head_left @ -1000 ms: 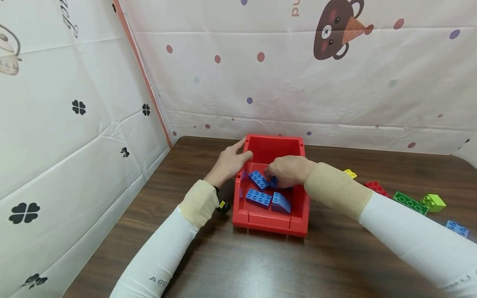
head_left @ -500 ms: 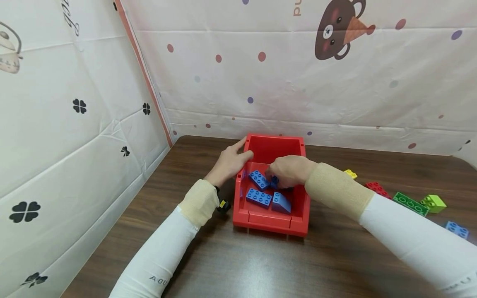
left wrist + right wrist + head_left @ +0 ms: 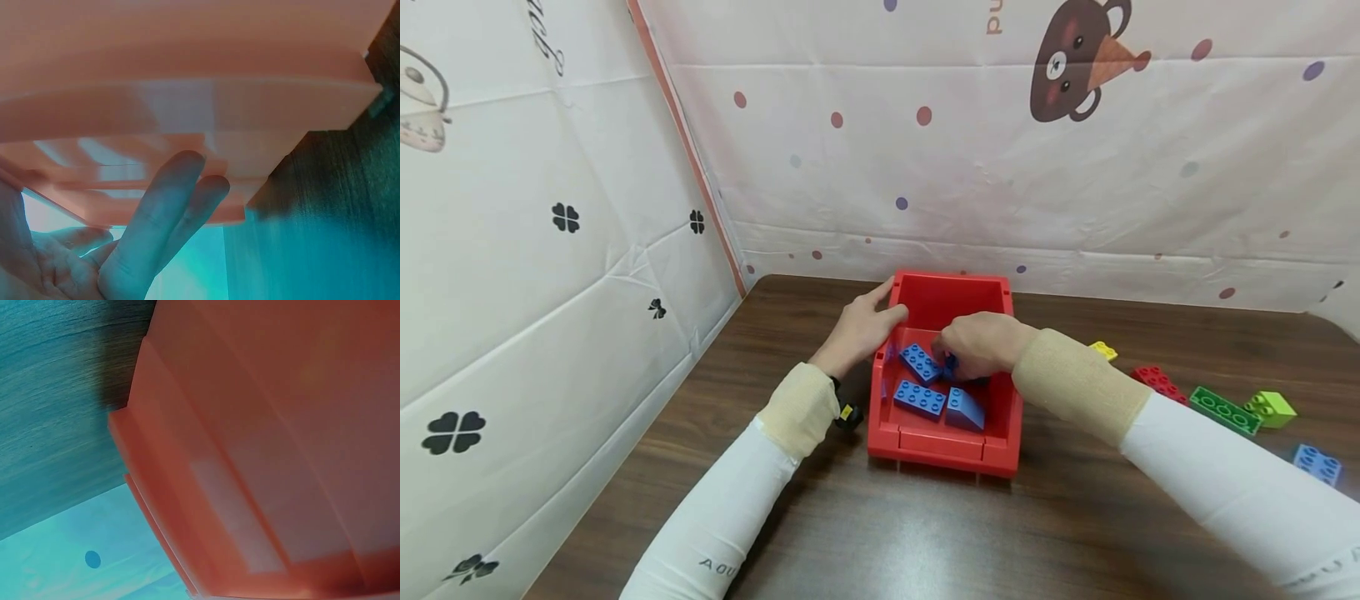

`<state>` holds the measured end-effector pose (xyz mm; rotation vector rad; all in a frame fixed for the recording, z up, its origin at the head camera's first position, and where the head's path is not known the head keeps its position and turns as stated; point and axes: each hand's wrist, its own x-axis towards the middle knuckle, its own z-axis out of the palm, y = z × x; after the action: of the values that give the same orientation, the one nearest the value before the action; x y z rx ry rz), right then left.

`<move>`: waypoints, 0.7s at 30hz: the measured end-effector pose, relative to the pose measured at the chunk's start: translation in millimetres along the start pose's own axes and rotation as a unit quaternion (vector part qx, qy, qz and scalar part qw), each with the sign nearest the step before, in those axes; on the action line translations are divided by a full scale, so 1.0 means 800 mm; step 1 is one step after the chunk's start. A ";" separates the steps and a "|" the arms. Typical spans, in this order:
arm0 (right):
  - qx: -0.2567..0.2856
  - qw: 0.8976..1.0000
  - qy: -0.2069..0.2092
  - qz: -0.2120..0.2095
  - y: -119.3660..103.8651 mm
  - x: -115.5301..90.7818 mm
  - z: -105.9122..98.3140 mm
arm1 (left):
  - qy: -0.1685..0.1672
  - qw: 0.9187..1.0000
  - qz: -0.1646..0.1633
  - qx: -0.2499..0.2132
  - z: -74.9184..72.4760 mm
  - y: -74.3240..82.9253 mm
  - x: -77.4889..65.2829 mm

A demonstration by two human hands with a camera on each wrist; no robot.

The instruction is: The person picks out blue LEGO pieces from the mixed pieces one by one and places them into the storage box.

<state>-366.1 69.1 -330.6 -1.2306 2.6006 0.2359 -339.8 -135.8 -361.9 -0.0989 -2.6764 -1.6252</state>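
My left hand (image 3: 863, 332) pinches the left wall of the red bin (image 3: 942, 447), its thumb over the rim and other fingers against the outer face, probably to steady the bin from one side. My right hand (image 3: 976, 343) reaches down inside, fingers bent beside a dark blue piece (image 3: 951, 367); its fingertips are hidden, so I cannot tell whether it grasps that piece. The right wrist view shows only bin, tabletop and sheet.

Three more blocks lie on the bin's floor: an angled blue brick (image 3: 921, 363) with its studs up, a second blue brick (image 3: 919, 400) nearer the front edge, and a sloped blue block (image 3: 966, 410) to its right. The low front of the bin seems suited to reaching in.

Materials: the bin is apparently smooth moulded plastic, high at the back; the bricks are rigid and knobbed. The tabletop (image 3: 917, 542) has dark wood grain and a dull sheen. Well apart to the right lie yellow (image 3: 1103, 350), red (image 3: 1160, 383), green (image 3: 1225, 411), lime (image 3: 1272, 409) and light blue (image 3: 1317, 464) blocks. Behind hangs a creased, dotted sheet (image 3: 850, 175).
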 end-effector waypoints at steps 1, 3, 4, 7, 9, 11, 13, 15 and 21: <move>0.001 1.000 0.003 -0.001 0.000 0.000 0.000 | 0.000 1.000 0.000 0.001 0.000 0.000 0.000; 0.004 1.000 0.008 -0.001 0.000 0.001 0.001 | 0.000 1.000 -0.001 0.001 0.000 0.000 0.000; 0.006 1.000 0.011 -0.001 0.000 0.000 0.000 | 0.001 1.000 -0.002 0.000 0.000 0.000 0.000; 0.011 1.000 0.014 0.000 -0.001 0.000 0.000 | 0.002 1.000 -0.003 0.000 0.000 0.002 -0.001; 0.013 1.000 0.016 0.000 -0.001 -0.001 0.000 | 0.002 1.000 -0.003 0.002 0.000 0.002 -0.001; 0.015 1.000 0.017 0.003 0.000 -0.001 0.000 | 0.003 1.000 -0.002 0.003 0.000 0.002 -0.001; 0.016 1.000 0.018 0.006 0.001 -0.001 0.000 | 0.003 1.000 -0.001 0.004 0.000 0.002 -0.001; 0.017 1.000 0.016 0.006 0.001 -0.001 -0.001 | 0.004 1.000 -0.002 0.004 0.000 0.002 -0.001; 0.016 1.000 0.016 -0.003 0.002 0.000 -0.001 | 0.002 1.000 -0.004 0.005 0.000 0.003 -0.001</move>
<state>-367.5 69.6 -330.2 -1.2402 2.6167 0.1748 -338.9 -134.6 -359.9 -0.0836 -2.6851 -1.6123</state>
